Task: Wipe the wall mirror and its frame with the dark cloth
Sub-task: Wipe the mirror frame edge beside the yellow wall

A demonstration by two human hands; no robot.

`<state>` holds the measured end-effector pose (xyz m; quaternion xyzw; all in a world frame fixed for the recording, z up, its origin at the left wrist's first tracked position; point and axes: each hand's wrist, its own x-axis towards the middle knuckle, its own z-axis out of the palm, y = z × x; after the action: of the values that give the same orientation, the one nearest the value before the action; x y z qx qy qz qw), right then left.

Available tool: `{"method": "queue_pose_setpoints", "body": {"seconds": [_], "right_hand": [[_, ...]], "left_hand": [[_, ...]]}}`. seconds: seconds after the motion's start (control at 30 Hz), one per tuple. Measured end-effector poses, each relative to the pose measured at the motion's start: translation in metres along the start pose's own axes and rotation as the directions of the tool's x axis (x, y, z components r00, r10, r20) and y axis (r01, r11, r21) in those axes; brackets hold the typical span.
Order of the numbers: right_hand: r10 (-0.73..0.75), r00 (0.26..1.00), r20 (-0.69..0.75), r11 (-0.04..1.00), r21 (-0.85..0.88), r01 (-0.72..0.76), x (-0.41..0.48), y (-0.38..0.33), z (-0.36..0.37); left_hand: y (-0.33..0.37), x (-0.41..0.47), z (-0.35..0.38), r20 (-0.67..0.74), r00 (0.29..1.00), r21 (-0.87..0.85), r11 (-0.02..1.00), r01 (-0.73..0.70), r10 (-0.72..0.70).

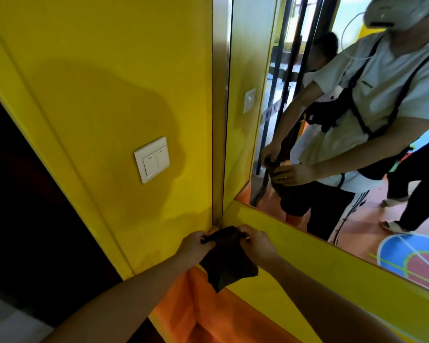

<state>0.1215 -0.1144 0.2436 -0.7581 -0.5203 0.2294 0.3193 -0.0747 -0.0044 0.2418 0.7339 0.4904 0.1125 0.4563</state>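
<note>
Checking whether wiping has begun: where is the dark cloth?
Head view, low centre: the dark cloth hangs between the left hand and the right hand, both pinching its top edge, just below the lower left corner of the mirror frame.

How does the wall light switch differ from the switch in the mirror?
The wall light switch looks larger, with two rockers plain; the switch in the mirror smaller, its rockers unclear. The wall one sits left of the mirror frame and lower in view; the mirrored one right of it, higher. Both are white plates on yellow.
</note>
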Motion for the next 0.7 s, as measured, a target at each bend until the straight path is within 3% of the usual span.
{"method": "queue_pose_setpoints", "body": {"seconds": [0.2, 0.33, 0.5, 0.6, 0.7], "right_hand": [[-0.086, 0.993, -0.08, 0.991, 0.099, 0.094, -0.003, -0.009, -0.002], [-0.135, 0.981, -0.142, 0.979, 0.134, 0.154, 0.001, -0.021, -0.007], [-0.26, 0.954, -0.147, 0.965, -0.006, 0.262, 0.015, -0.028, -0.025], [-0.133, 0.975, -0.179, 0.985, 0.083, 0.15, 0.025, -0.047, -0.042], [-0.168, 0.945, -0.281, 0.973, 0.104, 0.204, 0.036, -0.071, -0.068]], "left_hand": [[0.059, 0.015, 0.008, -0.009, 0.99, -0.414, 0.901, 0.127, -0.143], [0.081, 0.016, 0.002, 0.078, 0.994, -0.58, 0.807, 0.107, -0.076], [0.1, 0.017, -0.026, 0.06, 0.994, -0.327, 0.943, -0.066, 0.09], [0.117, 0.022, -0.053, 0.075, 0.985, -0.223, 0.965, -0.138, 0.158], [0.147, 0.016, -0.089, 0.112, 0.961, -0.111, 0.964, -0.242, 0.254]]}}
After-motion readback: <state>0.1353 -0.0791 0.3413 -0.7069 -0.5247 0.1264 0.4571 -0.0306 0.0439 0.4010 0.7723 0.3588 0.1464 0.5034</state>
